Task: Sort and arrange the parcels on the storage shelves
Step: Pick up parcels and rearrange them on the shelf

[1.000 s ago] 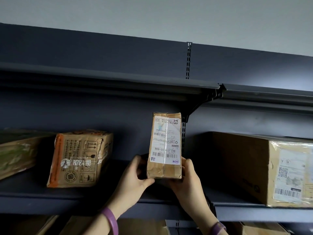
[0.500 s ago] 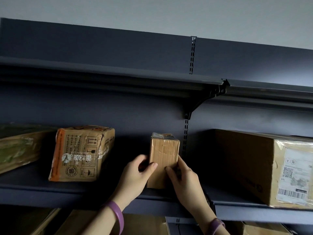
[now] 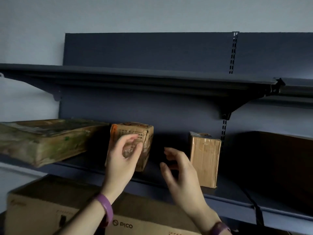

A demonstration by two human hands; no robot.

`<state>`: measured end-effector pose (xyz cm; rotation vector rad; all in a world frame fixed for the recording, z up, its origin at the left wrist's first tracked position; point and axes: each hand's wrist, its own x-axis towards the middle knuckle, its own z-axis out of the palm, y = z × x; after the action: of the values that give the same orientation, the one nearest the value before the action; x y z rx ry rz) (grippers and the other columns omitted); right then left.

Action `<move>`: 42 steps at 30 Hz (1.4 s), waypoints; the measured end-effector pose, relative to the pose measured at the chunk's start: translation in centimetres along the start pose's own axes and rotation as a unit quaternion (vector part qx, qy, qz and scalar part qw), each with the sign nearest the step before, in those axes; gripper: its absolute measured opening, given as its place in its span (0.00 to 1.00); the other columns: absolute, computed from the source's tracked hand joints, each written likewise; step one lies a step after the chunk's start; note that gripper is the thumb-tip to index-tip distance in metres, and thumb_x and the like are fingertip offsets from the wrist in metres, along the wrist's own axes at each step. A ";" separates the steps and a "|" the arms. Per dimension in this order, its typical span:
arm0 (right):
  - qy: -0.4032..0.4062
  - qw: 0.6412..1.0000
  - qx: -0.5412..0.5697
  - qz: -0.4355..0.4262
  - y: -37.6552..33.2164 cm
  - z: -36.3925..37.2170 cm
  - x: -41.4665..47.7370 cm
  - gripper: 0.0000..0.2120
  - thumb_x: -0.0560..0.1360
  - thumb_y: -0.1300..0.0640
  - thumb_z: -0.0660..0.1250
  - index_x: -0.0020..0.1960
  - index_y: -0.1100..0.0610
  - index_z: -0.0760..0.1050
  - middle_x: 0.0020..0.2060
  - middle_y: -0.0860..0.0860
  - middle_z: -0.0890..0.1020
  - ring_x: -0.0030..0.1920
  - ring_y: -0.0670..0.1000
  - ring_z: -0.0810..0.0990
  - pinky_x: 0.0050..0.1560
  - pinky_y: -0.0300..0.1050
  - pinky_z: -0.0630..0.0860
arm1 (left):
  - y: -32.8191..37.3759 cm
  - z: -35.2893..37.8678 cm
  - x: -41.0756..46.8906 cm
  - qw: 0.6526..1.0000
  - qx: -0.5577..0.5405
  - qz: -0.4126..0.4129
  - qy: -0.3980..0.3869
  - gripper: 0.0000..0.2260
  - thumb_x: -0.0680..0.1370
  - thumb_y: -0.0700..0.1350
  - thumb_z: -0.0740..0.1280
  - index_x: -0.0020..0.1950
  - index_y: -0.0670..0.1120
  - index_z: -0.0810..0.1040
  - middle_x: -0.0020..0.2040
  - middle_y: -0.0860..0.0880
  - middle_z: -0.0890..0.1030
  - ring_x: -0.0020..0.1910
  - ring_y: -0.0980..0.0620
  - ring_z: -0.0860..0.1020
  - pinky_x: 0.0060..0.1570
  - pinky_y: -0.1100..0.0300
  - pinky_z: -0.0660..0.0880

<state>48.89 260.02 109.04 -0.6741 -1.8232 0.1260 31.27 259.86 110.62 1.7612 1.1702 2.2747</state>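
Observation:
A small brown parcel [image 3: 205, 158] stands upright on the dark middle shelf [image 3: 228, 202], free of both hands. My right hand [image 3: 177, 170] hovers just left of it, fingers apart, holding nothing. My left hand [image 3: 123, 155] is raised in front of a taped brown box with an orange edge [image 3: 145, 141], fingers spread and curled, not clearly gripping it. A flat greenish parcel [image 3: 42, 141] lies at the left end of the same shelf.
A large dark carton [image 3: 279, 163] fills the right end of the shelf. Below, a cardboard box marked PICO [image 3: 50, 206] sits on the lower level. The top shelf [image 3: 135, 73] overhangs close above.
Both hands let go of the small parcel, which now stands on the shelf. They moved left toward the orange-edged box. The view shifted left and down.

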 end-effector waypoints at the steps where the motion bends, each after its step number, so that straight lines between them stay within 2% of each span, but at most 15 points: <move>1: -0.016 1.000 -0.004 0.021 0.1 1.2 0.6 0.19 0.78 0.52 0.66 0.67 0.46 0.69 0.60 0.39 0.74 0.62 0.38 0.73 0.62 0.35 0.72 | -0.8 -1.2 0.7 0.999 0.031 -0.001 0.013 0.11 0.74 0.45 0.71 0.55 0.55 0.77 0.54 0.59 0.80 0.57 0.59 0.77 0.57 0.60 0.74; 3: -0.044 0.996 0.011 0.082 0.1 3.5 1.9 0.24 0.77 0.50 0.67 0.71 0.48 0.65 0.61 0.36 0.72 0.61 0.34 0.71 0.62 0.32 0.71 | -2.7 -3.3 1.9 0.996 0.074 -0.036 0.022 0.17 0.74 0.45 0.72 0.61 0.55 0.74 0.60 0.54 0.76 0.63 0.54 0.72 0.62 0.56 0.70; 6: -0.076 0.974 0.106 0.183 0.2 6.8 3.7 0.30 0.76 0.51 0.69 0.74 0.50 0.60 0.55 0.30 0.71 0.52 0.22 0.71 0.50 0.20 0.69 | -5.4 -5.6 3.7 0.985 0.070 -0.151 -0.051 0.30 0.73 0.49 0.72 0.72 0.53 0.64 0.69 0.52 0.68 0.69 0.51 0.66 0.68 0.50 0.66; 8: -0.085 0.966 0.127 0.209 0.3 8.7 4.4 0.30 0.76 0.52 0.69 0.74 0.50 0.60 0.55 0.34 0.75 0.53 0.27 0.75 0.51 0.23 0.72 | -6.8 -6.4 4.4 0.970 0.036 -0.200 -0.130 0.34 0.74 0.52 0.71 0.76 0.56 0.58 0.68 0.57 0.67 0.68 0.55 0.67 0.68 0.54 0.66; 11: -0.066 0.974 0.060 0.209 0.7 10.6 5.0 0.27 0.77 0.52 0.68 0.73 0.48 0.61 0.59 0.41 0.79 0.61 0.41 0.77 0.61 0.35 0.73 | -7.8 -6.7 4.9 0.956 -0.001 -0.194 -0.221 0.24 0.76 0.53 0.68 0.70 0.61 0.66 0.62 0.62 0.75 0.61 0.62 0.75 0.60 0.63 0.71; 13: -0.039 0.977 0.005 0.212 0.6 11.0 5.0 0.27 0.77 0.53 0.68 0.73 0.50 0.61 0.60 0.43 0.79 0.62 0.47 0.77 0.62 0.42 0.74 | -8.2 -6.8 5.0 0.958 -0.013 -0.176 -0.225 0.15 0.77 0.50 0.68 0.62 0.62 0.72 0.56 0.61 0.80 0.56 0.63 0.78 0.55 0.66 0.74; 17: 0.004 0.982 -0.010 0.190 -0.3 10.8 4.5 0.25 0.75 0.60 0.71 0.67 0.49 0.65 0.53 0.37 0.78 0.58 0.40 0.78 0.53 0.30 0.75 | -7.7 -7.9 5.1 0.951 -0.083 -0.198 -0.220 0.16 0.73 0.48 0.73 0.58 0.56 0.73 0.51 0.56 0.81 0.47 0.66 0.80 0.42 0.72 0.75; 20: 0.041 0.986 -0.010 0.159 -0.8 10.4 4.0 0.27 0.71 0.65 0.74 0.59 0.42 0.65 0.52 0.38 0.81 0.54 0.34 0.79 0.55 0.38 0.79 | -6.6 -8.3 5.6 0.930 -0.188 -0.253 -0.191 0.21 0.65 0.61 0.75 0.51 0.56 0.72 0.49 0.55 0.81 0.46 0.61 0.81 0.47 0.63 0.75; 23: 0.056 0.991 0.031 0.119 -1.6 10.4 3.5 0.30 0.70 0.66 0.74 0.59 0.40 0.65 0.60 0.42 0.79 0.59 0.38 0.78 0.58 0.44 0.79 | -5.3 -8.4 5.8 0.901 -0.270 -0.296 -0.166 0.22 0.64 0.63 0.74 0.51 0.57 0.71 0.48 0.57 0.80 0.43 0.57 0.82 0.39 0.63 0.77; 27: 0.063 0.991 0.082 0.080 -2.7 10.4 2.6 0.28 0.68 0.67 0.76 0.62 0.50 0.70 0.73 0.45 0.68 0.71 0.45 0.69 0.67 0.56 0.72 | -5.9 -9.3 5.6 0.859 -0.357 -0.321 -0.179 0.21 0.71 0.54 0.70 0.63 0.53 0.74 0.60 0.50 0.81 0.60 0.52 0.79 0.60 0.53 0.74; 30: 0.105 0.990 -0.088 -0.010 -3.6 10.5 1.9 0.31 0.65 0.61 0.79 0.62 0.41 0.74 0.73 0.43 0.67 0.70 0.50 0.66 0.69 0.52 0.66 | -6.8 -10.5 6.2 0.796 -0.448 -0.380 -0.147 0.11 0.80 0.47 0.61 0.61 0.49 0.76 0.59 0.45 0.82 0.60 0.48 0.79 0.54 0.49 0.75; 32: 0.113 0.968 -0.207 -0.088 -4.1 10.8 1.6 0.31 0.66 0.57 0.79 0.63 0.39 0.73 0.73 0.44 0.68 0.65 0.55 0.67 0.68 0.43 0.59 | -7.3 -10.6 6.2 0.794 -0.447 -0.386 -0.142 0.12 0.83 0.45 0.56 0.60 0.49 0.77 0.56 0.43 0.83 0.56 0.46 0.81 0.46 0.50 0.78; 35: 0.106 0.955 -0.243 -0.136 -4.9 11.6 1.2 0.29 0.68 0.55 0.78 0.65 0.40 0.73 0.73 0.44 0.67 0.68 0.53 0.63 0.71 0.37 0.52 | -7.2 -10.7 5.9 0.806 -0.452 -0.356 -0.139 0.16 0.82 0.42 0.54 0.54 0.46 0.83 0.54 0.41 0.84 0.50 0.43 0.83 0.42 0.50 0.80; 39: 0.093 0.955 -0.233 -0.155 -5.9 12.0 0.4 0.23 0.73 0.47 0.69 0.67 0.42 0.72 0.75 0.42 0.64 0.73 0.52 0.57 0.70 0.46 0.57 | -7.1 -11.1 5.4 0.804 -0.468 -0.331 -0.157 0.16 0.80 0.43 0.57 0.50 0.48 0.86 0.54 0.41 0.83 0.52 0.43 0.83 0.43 0.51 0.82; 42: 0.059 0.964 -0.245 -0.085 -6.1 12.1 -0.1 0.31 0.74 0.32 0.61 0.74 0.38 0.60 0.78 0.43 0.56 0.79 0.53 0.47 0.75 0.52 0.49 | -7.5 -10.8 5.3 0.811 -0.449 -0.350 -0.131 0.13 0.80 0.45 0.59 0.53 0.47 0.83 0.55 0.41 0.83 0.51 0.45 0.83 0.45 0.52 0.80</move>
<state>35.68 257.80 107.01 -0.8409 -1.7988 -0.4844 17.26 261.91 109.90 0.9739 0.4047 1.5995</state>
